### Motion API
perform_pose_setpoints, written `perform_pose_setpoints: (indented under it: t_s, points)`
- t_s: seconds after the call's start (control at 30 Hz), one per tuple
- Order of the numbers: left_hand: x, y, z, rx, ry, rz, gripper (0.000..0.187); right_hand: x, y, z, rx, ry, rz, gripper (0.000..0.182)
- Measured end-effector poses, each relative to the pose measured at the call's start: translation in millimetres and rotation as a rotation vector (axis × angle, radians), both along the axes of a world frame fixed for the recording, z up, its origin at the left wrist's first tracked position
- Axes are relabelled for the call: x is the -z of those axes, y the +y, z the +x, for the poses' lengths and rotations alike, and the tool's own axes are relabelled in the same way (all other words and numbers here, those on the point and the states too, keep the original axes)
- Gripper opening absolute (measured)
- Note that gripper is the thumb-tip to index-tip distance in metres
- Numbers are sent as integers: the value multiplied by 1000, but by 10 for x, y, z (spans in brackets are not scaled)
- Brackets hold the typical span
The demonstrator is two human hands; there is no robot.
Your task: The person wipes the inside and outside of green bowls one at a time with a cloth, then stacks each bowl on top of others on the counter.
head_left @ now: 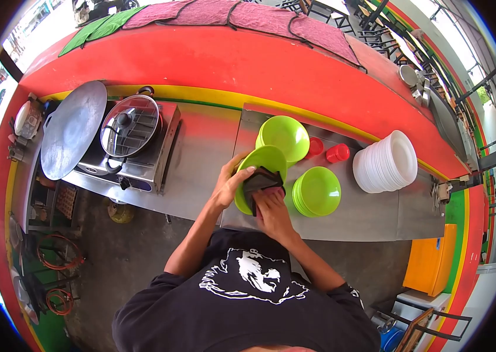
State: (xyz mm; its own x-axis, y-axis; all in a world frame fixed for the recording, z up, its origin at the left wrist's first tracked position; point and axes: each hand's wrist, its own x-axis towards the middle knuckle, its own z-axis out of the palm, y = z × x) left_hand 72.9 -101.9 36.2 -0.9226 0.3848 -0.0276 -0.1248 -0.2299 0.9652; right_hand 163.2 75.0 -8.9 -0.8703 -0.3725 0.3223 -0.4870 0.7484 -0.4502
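While green bowl (270, 157) looks light and slick, left hand (228, 186) pinches its left rim, best hold, right hand (274, 215) clutching cloth (261, 182).

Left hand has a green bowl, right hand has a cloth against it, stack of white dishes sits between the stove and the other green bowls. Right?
One fix: the stack of white dishes sits to the right of the other green bowls, per the head view. The rest stands: left hand has a green bowl, right hand has a cloth against it.
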Motion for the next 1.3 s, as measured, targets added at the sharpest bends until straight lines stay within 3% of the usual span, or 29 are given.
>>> perform_pose_setpoints:
  t_s: [0.2, 0.3, 0.4, 0.47, 0.63, 0.87, 0.97, 1.1, 1.17, 1.3]
  points:
    - [-96, 40, 26, -27, 49, -46, 68, 8, 11, -86, 103, 67, 68, 57]
    - [-57, 146, 120, -66, 157, -13, 72, 2, -93, -105, 145, -60, -217, 59]
    - [15, 246, 189, -93, 202, -12, 71, -187, -253, -110, 151, -52, -327, 59]
    - [24, 242, 166, -101, 123, 98, 68, -247, -266, -87, 139, -21, -259, 58]
    - [94, 106, 33, -47, -9, 65, 60, -186, -82, -10, 95, -28, -41, 61]
    - [43, 182, 31, -53, 13, -15, 68, -44, 49, -93, 129, 69, 16, 61]
    - [-40, 302, 127, -88, 112, 1, 69, -217, -74, -143, 155, 2, -211, 58]
    - [8, 324, 112, -84, 100, 3, 65, -279, -160, -129, 146, -76, -327, 57]
    - [94, 281, 51, -81, 6, 111, 60, -218, -86, -128, 98, -22, -179, 61]
    - [-28, 92, -41, -36, -9, 14, 58, -84, 113, -145, 104, 32, 30, 66]
